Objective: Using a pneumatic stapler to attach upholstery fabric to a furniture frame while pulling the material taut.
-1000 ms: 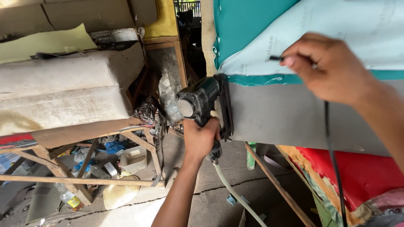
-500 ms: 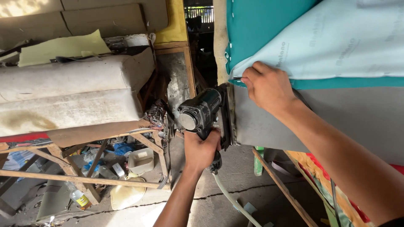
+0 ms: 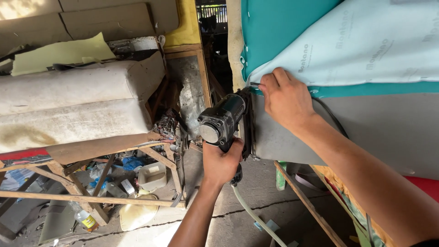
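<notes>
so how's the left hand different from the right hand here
The left hand is closed in a fist around the handle of the black staple gun, while the right hand pinches the edge of the pale fabric sheet. The left hand sits lower, knuckles toward the camera; the right hand sits higher, its back showing, pressed on the teal panel. Both are bare and meet at the panel's edge.

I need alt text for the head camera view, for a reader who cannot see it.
The left hand grips a black pneumatic staple gun against the edge of a grey panel, while the right hand pinches pale lining fabric over teal fabric. Foam cushions lie on a wooden frame at left.
</notes>
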